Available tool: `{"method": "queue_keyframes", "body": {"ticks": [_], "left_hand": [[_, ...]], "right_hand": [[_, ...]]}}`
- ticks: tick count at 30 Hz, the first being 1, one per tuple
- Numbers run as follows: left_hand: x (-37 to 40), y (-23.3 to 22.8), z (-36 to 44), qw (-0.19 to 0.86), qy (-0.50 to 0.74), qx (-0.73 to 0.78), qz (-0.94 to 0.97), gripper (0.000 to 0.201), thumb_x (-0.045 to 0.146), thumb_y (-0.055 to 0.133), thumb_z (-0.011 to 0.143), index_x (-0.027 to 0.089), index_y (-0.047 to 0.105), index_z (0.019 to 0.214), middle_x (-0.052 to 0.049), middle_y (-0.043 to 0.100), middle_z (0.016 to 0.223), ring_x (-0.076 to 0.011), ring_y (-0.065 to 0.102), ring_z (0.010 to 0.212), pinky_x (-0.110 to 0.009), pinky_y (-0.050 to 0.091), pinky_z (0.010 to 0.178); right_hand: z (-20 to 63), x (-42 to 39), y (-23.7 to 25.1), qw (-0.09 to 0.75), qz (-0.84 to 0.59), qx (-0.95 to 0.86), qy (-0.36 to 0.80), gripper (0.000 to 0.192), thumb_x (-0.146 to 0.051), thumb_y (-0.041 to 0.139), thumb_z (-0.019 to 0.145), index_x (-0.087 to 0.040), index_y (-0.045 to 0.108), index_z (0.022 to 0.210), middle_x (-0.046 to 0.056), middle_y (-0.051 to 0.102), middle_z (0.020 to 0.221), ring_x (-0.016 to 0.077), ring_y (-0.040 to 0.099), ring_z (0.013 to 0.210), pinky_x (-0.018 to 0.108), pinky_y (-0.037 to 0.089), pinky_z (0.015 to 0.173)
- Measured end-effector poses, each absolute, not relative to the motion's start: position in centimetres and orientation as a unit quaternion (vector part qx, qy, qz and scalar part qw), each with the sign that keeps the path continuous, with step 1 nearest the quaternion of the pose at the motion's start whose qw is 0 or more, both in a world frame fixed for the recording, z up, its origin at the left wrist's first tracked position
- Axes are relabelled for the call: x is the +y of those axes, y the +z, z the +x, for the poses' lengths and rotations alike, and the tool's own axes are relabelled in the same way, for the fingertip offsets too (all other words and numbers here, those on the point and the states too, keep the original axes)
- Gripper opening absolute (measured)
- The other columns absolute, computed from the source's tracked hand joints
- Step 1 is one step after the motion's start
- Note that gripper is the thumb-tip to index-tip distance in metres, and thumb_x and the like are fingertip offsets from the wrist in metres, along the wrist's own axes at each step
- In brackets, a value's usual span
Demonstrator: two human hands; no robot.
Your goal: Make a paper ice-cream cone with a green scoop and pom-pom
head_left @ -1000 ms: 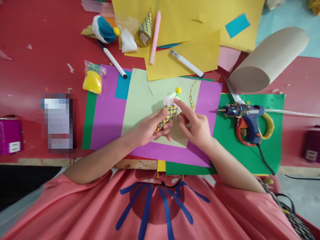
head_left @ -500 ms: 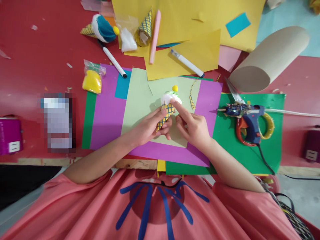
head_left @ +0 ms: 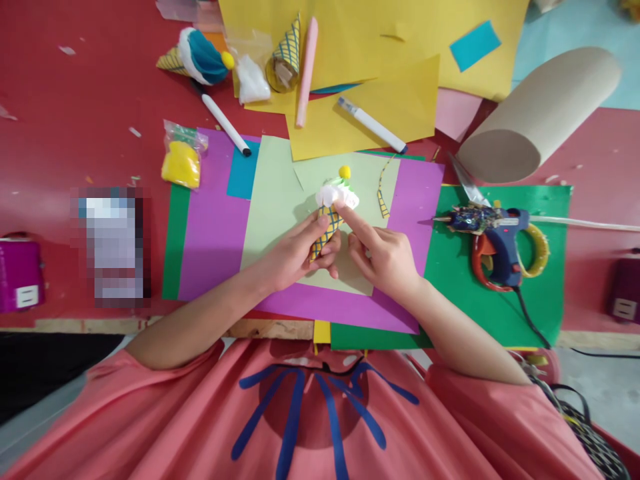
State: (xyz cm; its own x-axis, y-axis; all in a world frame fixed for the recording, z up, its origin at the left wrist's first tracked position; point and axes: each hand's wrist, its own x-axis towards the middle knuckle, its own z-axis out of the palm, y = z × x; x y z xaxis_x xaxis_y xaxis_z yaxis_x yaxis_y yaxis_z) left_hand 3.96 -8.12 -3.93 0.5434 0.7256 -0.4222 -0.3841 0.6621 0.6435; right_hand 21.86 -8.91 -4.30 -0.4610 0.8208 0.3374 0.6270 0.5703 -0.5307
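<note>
A small paper ice cream cone [head_left: 327,232], yellow with blue crossed lines, is tilted in my left hand [head_left: 295,255], thumb on its near side and fingers behind. White clay [head_left: 326,195] rings its wide end, with a bit of green above and a yellow ball [head_left: 345,172] at the tip. The index finger of my right hand [head_left: 387,259] is stretched out, its tip touching the white clay; the other fingers are loosely curled and hold nothing. Under both hands lies a pale green sheet [head_left: 273,200]. A patterned paper strip [head_left: 383,202] rests right of the cone.
On the right are a glue gun [head_left: 505,247], scissors [head_left: 537,250] and a big cardboard tube [head_left: 545,113]. Behind the sheet are markers [head_left: 373,125], a pink stick [head_left: 307,73], another cone [head_left: 287,53] and a blue-topped cone [head_left: 205,57]. Bagged yellow clay [head_left: 181,163] lies left.
My right index fingertip has slid slightly down along the white clay's lower edge. The left hand keeps its hold on the cone. The whole view has shifted a little.
</note>
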Motion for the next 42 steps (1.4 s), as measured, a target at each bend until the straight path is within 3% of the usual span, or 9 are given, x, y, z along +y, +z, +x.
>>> {"method": "queue_keyframes", "body": {"ticks": [22, 35, 38, 42], "left_hand": [[-8.2, -3.9, 3.9, 0.839, 0.33, 0.356, 0.247, 0.039, 0.055, 0.059, 0.087, 0.018, 0.051, 0.081, 0.009, 0.047, 0.06, -0.0025, 0.038, 0.038, -0.022, 0.056, 0.048], [-8.0, -3.0, 4.0, 0.849, 0.343, 0.338, 0.219, 0.035, 0.052, 0.057, 0.09, 0.017, 0.057, 0.095, 0.009, 0.047, 0.058, -0.003, 0.037, 0.037, -0.022, 0.054, 0.047], [-7.9, -2.9, 4.0, 0.849, 0.339, 0.351, 0.201, 0.037, 0.052, 0.055, 0.091, 0.016, 0.06, 0.099, 0.008, 0.047, 0.058, -0.0032, 0.036, 0.036, -0.022, 0.053, 0.048], [-7.7, -2.8, 4.0, 0.852, 0.348, 0.358, 0.16, 0.038, 0.051, 0.053, 0.092, 0.015, 0.063, 0.1, 0.006, 0.052, 0.063, -0.0048, 0.044, 0.042, -0.022, 0.053, 0.05]], "right_hand": [[21.8, -9.0, -4.3, 0.306, -0.408, -0.837, 0.197, 0.054, -0.013, 0.041, 0.093, -0.019, 0.041, 0.146, -0.005, 0.059, 0.06, 0.0093, 0.051, 0.049, 0.021, 0.04, 0.049], [21.5, -8.9, -4.1, 0.299, -0.386, -0.854, 0.18, 0.058, -0.012, 0.043, 0.09, -0.017, 0.036, 0.148, -0.004, 0.066, 0.067, 0.0097, 0.055, 0.051, 0.022, 0.045, 0.051], [21.6, -9.2, -4.1, 0.315, -0.377, -0.849, 0.196, 0.051, -0.012, 0.042, 0.09, -0.019, 0.044, 0.141, -0.003, 0.065, 0.067, 0.01, 0.058, 0.053, 0.022, 0.047, 0.053], [21.9, -9.7, -4.3, 0.457, -0.435, -0.734, 0.251, 0.021, -0.021, 0.05, 0.092, -0.025, 0.054, 0.113, -0.004, 0.061, 0.068, 0.0098, 0.06, 0.053, 0.024, 0.051, 0.052]]}}
